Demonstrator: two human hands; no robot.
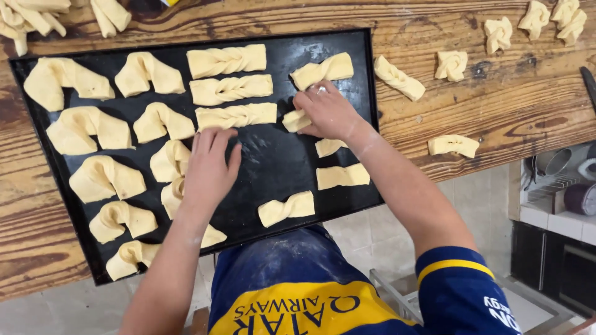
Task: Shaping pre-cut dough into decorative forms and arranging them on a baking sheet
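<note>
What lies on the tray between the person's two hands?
In the head view, only bare dark tray, dusted with flour, separates the left hand from the right hand. A twisted dough strip lies just above that gap.

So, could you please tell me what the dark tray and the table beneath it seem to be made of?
The tray looks like thin dark metal, matte with floury smears and a faint sheen. The table appears to be wood, judging by its visible grain, knots and worn brown finish.
</note>
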